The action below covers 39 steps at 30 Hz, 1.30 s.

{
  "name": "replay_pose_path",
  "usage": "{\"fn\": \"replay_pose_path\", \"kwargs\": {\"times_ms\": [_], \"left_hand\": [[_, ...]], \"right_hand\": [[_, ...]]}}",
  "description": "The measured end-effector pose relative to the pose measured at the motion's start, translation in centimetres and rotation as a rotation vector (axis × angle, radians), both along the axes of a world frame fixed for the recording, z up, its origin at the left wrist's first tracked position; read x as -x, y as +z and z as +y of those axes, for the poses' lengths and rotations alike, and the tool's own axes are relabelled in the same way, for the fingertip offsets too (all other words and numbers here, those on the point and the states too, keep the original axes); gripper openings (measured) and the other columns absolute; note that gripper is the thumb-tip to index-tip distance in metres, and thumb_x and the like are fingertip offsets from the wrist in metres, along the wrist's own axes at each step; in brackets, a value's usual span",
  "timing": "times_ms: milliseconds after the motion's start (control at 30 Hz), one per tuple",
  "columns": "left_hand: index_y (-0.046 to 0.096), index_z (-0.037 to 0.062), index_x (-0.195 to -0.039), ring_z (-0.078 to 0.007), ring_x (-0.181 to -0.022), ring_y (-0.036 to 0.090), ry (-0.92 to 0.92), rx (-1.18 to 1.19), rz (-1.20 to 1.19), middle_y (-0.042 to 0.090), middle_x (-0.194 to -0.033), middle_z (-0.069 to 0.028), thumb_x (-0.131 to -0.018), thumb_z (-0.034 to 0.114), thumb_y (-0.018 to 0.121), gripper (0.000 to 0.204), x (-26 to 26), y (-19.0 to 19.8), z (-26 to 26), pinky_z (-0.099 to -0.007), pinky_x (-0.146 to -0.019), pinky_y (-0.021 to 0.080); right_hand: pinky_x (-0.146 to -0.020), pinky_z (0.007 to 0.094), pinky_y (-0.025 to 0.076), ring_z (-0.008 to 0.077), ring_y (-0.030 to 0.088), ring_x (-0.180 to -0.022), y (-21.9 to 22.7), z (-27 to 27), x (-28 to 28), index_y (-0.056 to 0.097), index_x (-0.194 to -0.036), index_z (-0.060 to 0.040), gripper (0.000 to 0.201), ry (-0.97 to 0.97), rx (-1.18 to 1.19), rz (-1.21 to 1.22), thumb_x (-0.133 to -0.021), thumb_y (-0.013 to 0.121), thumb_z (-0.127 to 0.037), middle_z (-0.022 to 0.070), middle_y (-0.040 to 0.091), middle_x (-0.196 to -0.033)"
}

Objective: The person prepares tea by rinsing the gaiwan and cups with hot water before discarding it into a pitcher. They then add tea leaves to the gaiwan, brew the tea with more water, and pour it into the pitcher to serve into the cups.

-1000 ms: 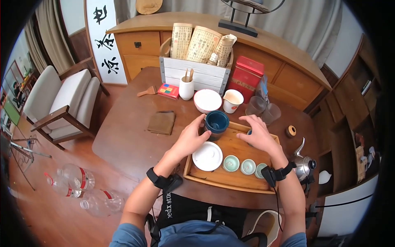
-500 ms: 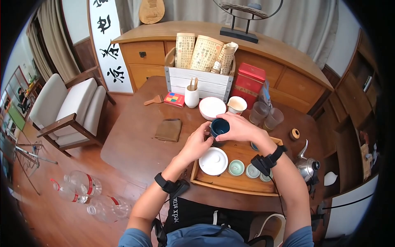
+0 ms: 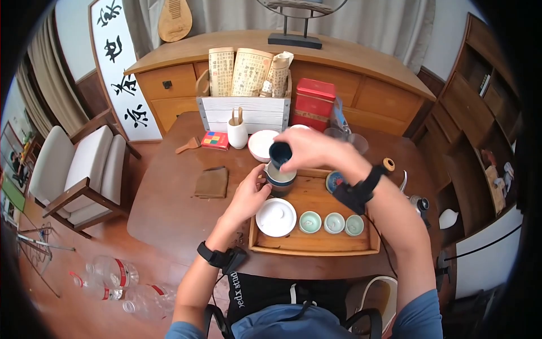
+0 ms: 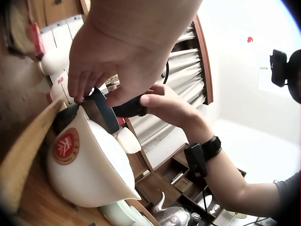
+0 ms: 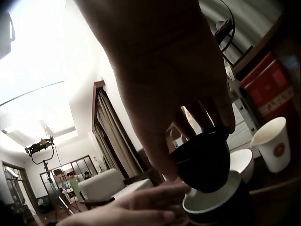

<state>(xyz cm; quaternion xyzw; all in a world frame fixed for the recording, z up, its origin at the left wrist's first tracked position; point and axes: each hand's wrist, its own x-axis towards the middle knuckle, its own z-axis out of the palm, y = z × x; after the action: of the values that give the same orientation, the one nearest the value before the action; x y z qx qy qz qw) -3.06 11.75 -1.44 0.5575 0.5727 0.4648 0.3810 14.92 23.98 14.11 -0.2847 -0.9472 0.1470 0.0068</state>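
My right hand (image 3: pixel 317 149) grips the rim of a dark blue inner cup (image 5: pixel 204 162) and holds it tilted just above the pale mouth of a dark-banded outer cup (image 3: pixel 280 185). My left hand (image 3: pixel 248 196) holds that outer cup, its thumb and fingers around the left side. The outer cup is at the back left of a wooden tray (image 3: pixel 305 248). In front of it sits a white lidded bowl (image 3: pixel 275 219), which bears a red emblem in the left wrist view. Beside the bowl, several pale green teacups (image 3: pixel 310 222) stand in a row. A round blue patterned piece (image 3: pixel 334 181) lies at the tray's back right.
Behind the tray stand a white bowl (image 3: pixel 261 148), a white spouted pitcher (image 5: pixel 275 145) and a red tin (image 3: pixel 313 101). A folded brown cloth (image 3: pixel 212 182) lies at left. A metal kettle (image 4: pixel 174 214) and a small wooden-coloured jar (image 3: pixel 388 165) are at right.
My right hand has come in from the right, taken the dark blue inner cup by its rim and raised it from the outer cup. My left hand stays at the outer cup. The head view has shifted.
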Motion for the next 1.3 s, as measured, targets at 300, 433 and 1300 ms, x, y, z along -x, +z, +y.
{"fn": "replay_pose_path", "kwargs": {"times_ms": [300,433,1300], "left_hand": [[0.041,-0.0042,-0.158,-0.0262,-0.124,0.067,-0.034,-0.011,-0.011,0.065,-0.137,-0.0245,-0.102,0.008,0.064,0.062,-0.1,0.2,0.0,-0.0375,-0.103,0.055],[0.038,-0.0060,-0.159,-0.0251,-0.128,0.064,-0.059,0.052,0.004,0.061,-0.143,-0.0235,-0.103,0.006,0.062,0.063,-0.1,1.9,-0.7,-0.0370,-0.105,0.055],[0.043,-0.0008,-0.159,-0.0317,-0.123,0.068,-0.012,-0.015,-0.008,0.067,-0.134,-0.0304,-0.101,0.014,0.066,0.064,-0.1,0.2,0.0,-0.0410,-0.098,0.059]], "right_hand": [[-0.106,0.0417,0.054,0.0377,0.069,-0.119,2.5,-0.2,-4.0,0.065,-0.139,0.0034,0.079,-0.072,0.083,0.028,-0.073,0.088,-0.034,0.0261,0.072,-0.126],[-0.108,0.0421,0.053,0.0388,0.068,-0.124,-0.7,-0.1,-6.2,0.063,-0.142,0.0026,0.085,-0.146,0.159,-0.020,-0.072,0.090,-0.036,0.0272,0.071,-0.131],[-0.091,0.0487,0.055,0.0386,0.068,-0.109,-8.8,-0.4,-15.3,0.065,-0.114,-0.0082,0.028,-0.420,0.094,-0.062,-0.089,0.075,-0.018,0.0172,0.071,-0.111]]}}
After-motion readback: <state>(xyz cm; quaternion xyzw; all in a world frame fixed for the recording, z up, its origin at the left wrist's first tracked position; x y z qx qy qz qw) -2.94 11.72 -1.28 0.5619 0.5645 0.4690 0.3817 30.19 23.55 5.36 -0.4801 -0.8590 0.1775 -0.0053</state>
